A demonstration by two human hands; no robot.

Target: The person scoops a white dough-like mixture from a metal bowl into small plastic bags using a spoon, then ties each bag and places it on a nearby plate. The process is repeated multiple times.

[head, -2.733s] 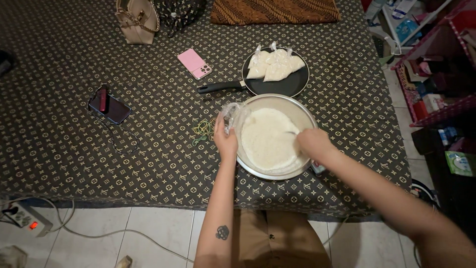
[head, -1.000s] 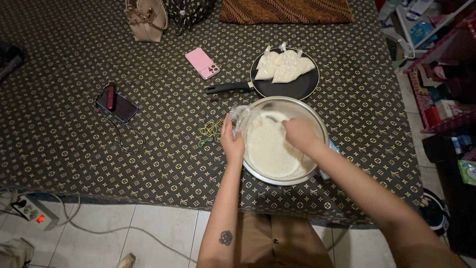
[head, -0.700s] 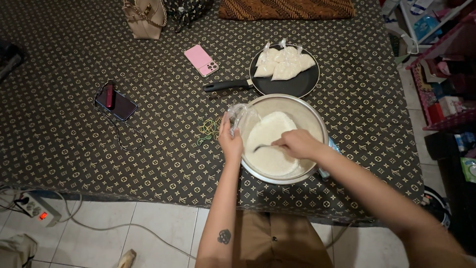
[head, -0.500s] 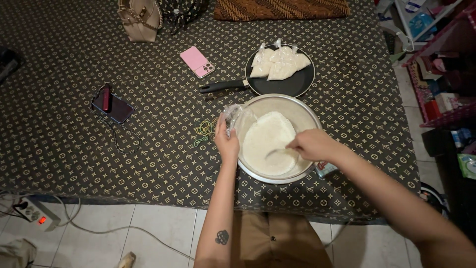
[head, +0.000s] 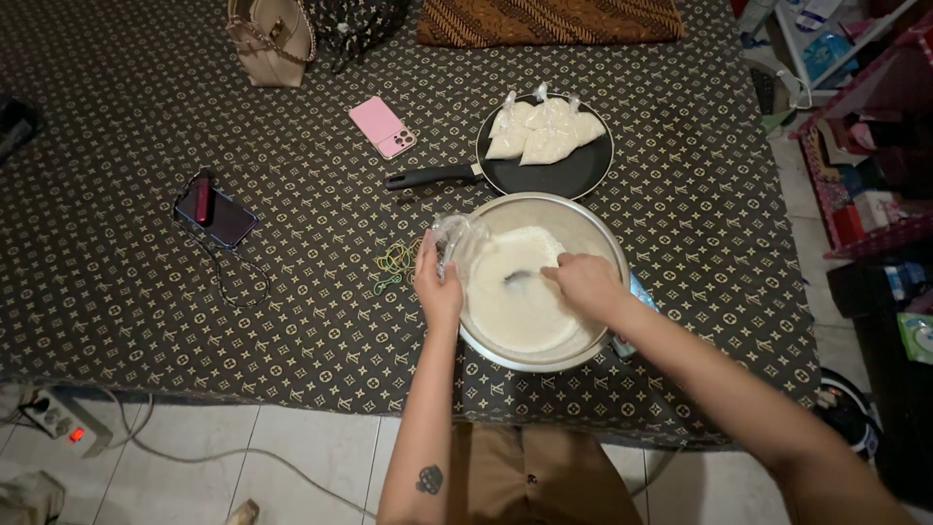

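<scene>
A round metal bowl (head: 595, 222) holding white rice (head: 515, 311) sits near the front edge of the patterned table. My left hand (head: 437, 285) grips a small clear plastic bag (head: 453, 236) held open at the bowl's left rim. My right hand (head: 585, 284) is inside the bowl, holding a metal spoon (head: 517, 276) whose scoop points toward the bag, just above the rice.
Behind the bowl a black frying pan (head: 573, 170) carries several filled, tied rice bags (head: 540, 128). Coloured rubber bands (head: 397, 261) lie left of the bowl. A pink phone (head: 382, 126), a dark phone (head: 215, 213) with cable, a beige handbag (head: 269, 37) and shelves (head: 855, 117) at right.
My right hand has scooped through the rice and brought the spoon leftward toward the bag. My left hand keeps holding the bag at the rim.
</scene>
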